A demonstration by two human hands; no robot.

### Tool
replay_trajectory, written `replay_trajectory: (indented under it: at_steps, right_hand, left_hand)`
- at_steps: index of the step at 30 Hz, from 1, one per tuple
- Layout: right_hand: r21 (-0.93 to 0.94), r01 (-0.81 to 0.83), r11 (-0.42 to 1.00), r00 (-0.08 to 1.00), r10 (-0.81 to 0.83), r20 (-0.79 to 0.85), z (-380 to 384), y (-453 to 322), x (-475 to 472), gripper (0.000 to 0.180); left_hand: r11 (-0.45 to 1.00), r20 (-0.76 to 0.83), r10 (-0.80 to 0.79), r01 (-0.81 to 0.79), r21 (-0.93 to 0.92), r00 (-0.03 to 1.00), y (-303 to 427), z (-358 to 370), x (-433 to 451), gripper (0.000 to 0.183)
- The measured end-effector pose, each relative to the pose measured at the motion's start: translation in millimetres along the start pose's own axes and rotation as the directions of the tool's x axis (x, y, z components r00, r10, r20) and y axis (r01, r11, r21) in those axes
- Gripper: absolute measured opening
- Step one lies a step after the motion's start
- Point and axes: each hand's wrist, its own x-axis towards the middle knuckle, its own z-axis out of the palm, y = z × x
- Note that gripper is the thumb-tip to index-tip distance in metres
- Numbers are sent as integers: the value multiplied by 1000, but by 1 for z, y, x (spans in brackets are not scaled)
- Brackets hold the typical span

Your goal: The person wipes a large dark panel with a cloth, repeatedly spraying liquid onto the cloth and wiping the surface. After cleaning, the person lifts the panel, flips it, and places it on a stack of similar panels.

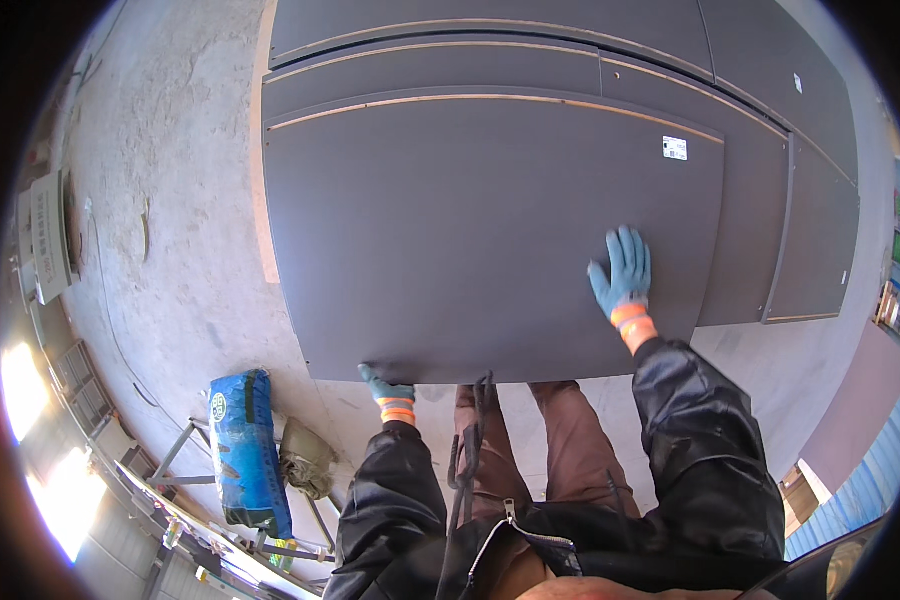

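A large dark grey furniture panel (465, 240) lies before me on top of a stack of similar boards. It has a white label (675, 148) near its far right corner and a pale wood-coloured strip along its far edge. At the near edge, left of my legs, my left hand (388, 388) in a blue-green glove holds the panel; its thumb shows at the edge, and the fingers are hidden beneath. My right hand (627, 270), gloved alike with an orange cuff, rests flat on the right part of the panel's face, thumb spread from the fingers.
More dark grey boards (742, 232) lie beneath and beyond the panel. To the left is bare concrete floor (172, 150). A blue plastic sack (244, 450) and a metal frame (172, 476) stand at lower left, near a grey box (51, 236). A dark drawstring (469, 465) hangs from my jacket.
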Motion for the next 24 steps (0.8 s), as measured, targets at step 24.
replay_trajectory:
  at_steps: [24]
  right_hand:
    - [-84,-196,977,981,196,-5,56,100,-108,90]
  left_hand:
    - [921,-98,-189,211,326,977,-17,27,16,86]
